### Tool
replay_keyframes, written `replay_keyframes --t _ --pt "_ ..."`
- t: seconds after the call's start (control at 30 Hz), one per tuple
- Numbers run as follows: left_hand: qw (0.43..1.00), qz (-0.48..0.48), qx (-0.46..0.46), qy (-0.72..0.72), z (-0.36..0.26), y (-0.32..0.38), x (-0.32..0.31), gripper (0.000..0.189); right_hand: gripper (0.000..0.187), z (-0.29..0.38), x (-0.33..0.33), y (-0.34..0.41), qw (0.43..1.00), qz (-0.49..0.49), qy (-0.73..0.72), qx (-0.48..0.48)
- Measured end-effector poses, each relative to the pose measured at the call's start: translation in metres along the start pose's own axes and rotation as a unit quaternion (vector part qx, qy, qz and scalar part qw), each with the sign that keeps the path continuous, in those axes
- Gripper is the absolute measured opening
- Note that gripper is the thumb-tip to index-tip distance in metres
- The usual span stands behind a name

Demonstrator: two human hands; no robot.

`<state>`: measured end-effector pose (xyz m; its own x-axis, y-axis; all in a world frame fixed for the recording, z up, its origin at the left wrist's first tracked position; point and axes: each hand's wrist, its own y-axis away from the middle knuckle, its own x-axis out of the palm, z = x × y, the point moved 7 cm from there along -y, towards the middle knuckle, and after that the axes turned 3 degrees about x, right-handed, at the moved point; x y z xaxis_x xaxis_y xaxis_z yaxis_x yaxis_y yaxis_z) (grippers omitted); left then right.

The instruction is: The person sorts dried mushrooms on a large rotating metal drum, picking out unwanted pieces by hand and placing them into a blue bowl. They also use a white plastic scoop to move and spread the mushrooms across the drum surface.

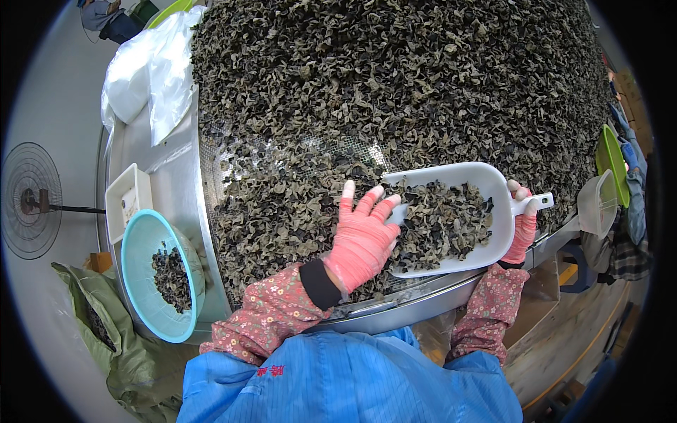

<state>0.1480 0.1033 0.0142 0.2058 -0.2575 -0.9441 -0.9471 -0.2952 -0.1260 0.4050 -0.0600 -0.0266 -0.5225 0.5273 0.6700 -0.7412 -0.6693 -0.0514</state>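
My left hand [365, 238], in a pink glove with white fingertips, rests fingers apart on loose dried black fungus [285, 222] beside the scoop's open end. My right hand [522, 227], gloved alike, grips a white plastic scoop [497, 185] at its handle end on the right. Pieces of the fungus lie inside the scoop, whose mouth points left. Under the fungus, a metal mesh surface [376, 154] shows through in patches. Part of my right hand is hidden behind the scoop and its handle.
A turquoise basket [135, 280] holding some fungus and a white tray [145, 190] stand at left, near plastic bags [169, 84]. A metal rim [412, 312] runs before me. At right are a translucent container [589, 203], a green basin [608, 158] and another person's sleeve [637, 203].
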Motion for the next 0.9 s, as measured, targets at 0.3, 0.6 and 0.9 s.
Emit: replay_keyframes --t 0.3,0.6,0.9 --pt "0.999 0.033 0.012 -0.01 -0.009 -0.011 0.02 0.013 0.034 0.001 -0.001 0.0 1.0 0.01 0.004 -0.007" --pt "0.994 -0.041 -0.025 0.101 0.011 0.002 0.006 0.013 0.034 0.0 0.002 0.001 1.0 0.006 -0.006 0.004" --pt "0.917 -0.092 -0.093 0.376 0.041 0.015 -0.029 0.011 0.035 0.001 0.005 -0.002 1.0 0.011 0.0 -0.004"
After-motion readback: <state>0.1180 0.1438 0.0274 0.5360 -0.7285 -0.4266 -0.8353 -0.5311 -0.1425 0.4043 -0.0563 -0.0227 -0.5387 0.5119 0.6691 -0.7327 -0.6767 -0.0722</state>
